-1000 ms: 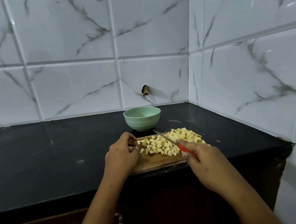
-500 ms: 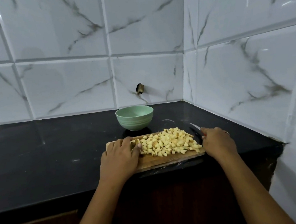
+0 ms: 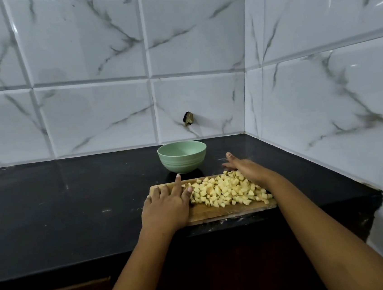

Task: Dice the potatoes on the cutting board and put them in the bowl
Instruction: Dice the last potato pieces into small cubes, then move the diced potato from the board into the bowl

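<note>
A heap of pale yellow diced potato (image 3: pixel 226 192) covers the right part of the wooden cutting board (image 3: pixel 216 213) near the counter's front edge. An empty pale green bowl (image 3: pixel 182 156) stands just behind the board. My left hand (image 3: pixel 166 206) lies flat on the board's left end, fingers straight, thumb touching the heap's left side. My right hand (image 3: pixel 242 166) stretches out with straight fingers along the heap's far right side, fingertips toward the bowl. No knife is in view.
The black stone counter (image 3: pixel 62 205) runs left from the board. White marble tiles form the back wall and the right wall (image 3: pixel 323 107), meeting in a corner right of the bowl. A small dark hole (image 3: pixel 188 118) marks the back tile.
My right hand put the red-handled knife down at the board's right and now reaches empty along the heap's far side. My left hand stayed on the board's left end.
</note>
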